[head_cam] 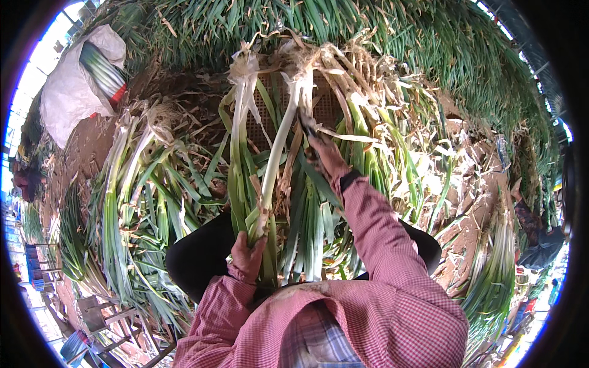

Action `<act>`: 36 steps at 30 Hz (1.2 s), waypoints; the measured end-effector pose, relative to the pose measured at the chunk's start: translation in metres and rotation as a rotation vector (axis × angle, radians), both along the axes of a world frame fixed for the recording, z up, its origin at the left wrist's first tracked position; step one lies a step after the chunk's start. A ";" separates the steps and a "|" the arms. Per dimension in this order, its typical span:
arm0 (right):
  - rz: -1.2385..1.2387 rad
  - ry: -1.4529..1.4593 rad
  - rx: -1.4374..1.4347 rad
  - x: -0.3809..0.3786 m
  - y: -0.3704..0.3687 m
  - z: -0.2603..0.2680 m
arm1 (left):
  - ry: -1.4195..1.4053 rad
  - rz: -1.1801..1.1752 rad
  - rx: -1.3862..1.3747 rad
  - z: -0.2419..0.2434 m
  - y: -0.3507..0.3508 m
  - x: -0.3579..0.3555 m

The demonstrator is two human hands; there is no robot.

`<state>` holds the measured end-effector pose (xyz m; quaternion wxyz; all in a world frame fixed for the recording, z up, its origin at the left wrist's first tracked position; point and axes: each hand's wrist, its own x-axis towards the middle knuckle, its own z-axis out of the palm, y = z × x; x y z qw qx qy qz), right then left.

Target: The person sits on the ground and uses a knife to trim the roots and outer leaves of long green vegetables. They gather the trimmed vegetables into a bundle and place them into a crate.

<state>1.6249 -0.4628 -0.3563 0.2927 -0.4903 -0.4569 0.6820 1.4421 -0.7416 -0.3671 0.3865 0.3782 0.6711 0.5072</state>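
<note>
My left hand (248,255) is closed round the green leaf part of a large green onion (281,133), low in front of my lap. Its white stem slants up to shaggy roots at the top centre. My right hand (327,154) grips a dark, narrow tool (306,120), blurred, beside the white stem; its exact kind cannot be told. More green onions (238,129) lie just left of the held one, and others (363,133) with dry outer leaves lie to the right. Behind the stems shows a brown woven lattice surface (324,99).
A pile of green onion leaves (414,32) spans the far side. An open white sack (69,92) holds a bundle of onions (102,71) at upper left. Loose onions (112,198) lie at left, a bundle (497,257) at right. Another person's arm (524,214) shows at far right.
</note>
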 end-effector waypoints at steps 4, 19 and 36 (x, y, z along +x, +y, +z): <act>-0.125 0.046 0.128 -0.008 0.084 -0.024 | 0.030 0.003 -0.015 0.012 -0.018 0.003; 0.026 -0.136 -0.073 0.065 -0.110 0.027 | 0.089 0.190 0.015 -0.036 0.138 -0.044; 0.042 -0.122 0.250 0.081 -0.173 0.017 | -0.081 -0.144 -0.202 -0.187 0.222 0.095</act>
